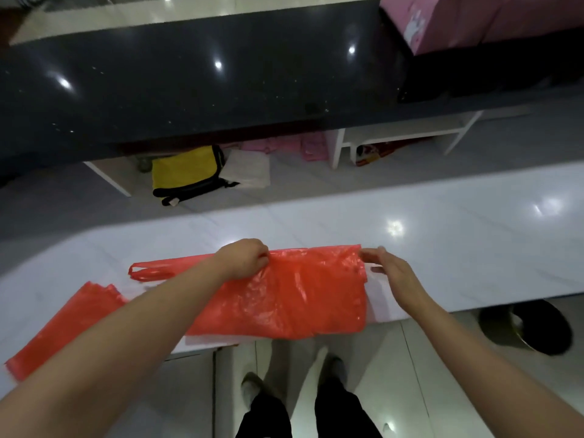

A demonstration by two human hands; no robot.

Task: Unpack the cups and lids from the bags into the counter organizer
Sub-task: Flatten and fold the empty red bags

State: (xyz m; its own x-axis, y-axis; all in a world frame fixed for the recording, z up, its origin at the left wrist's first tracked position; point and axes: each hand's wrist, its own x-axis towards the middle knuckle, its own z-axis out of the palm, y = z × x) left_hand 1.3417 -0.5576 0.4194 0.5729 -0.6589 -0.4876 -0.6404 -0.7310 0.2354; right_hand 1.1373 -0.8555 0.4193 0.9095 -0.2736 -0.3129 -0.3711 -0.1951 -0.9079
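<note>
A red plastic bag (294, 295) lies flat on the white counter (442, 235), hanging slightly over its near edge. My left hand (243, 259) pinches the bag's far edge near the middle, fingers curled. My right hand (388, 263) touches the bag's far right corner with nearly straight fingers. The bag's handle loops (145, 271) trail to the left. A second red bag (63, 327) lies flat at the left, partly under my left forearm. White plastic (382, 298) shows beneath the red bag. No cups, lids or organizer appear in view.
A raised black glossy counter (189, 83) runs across the back, with a pink box (474, 20) at its far right. Below it on a lower shelf sit a yellow-and-black bag (186, 172) and white bags (249, 167). A dark round bin (531, 327) stands on the floor at right.
</note>
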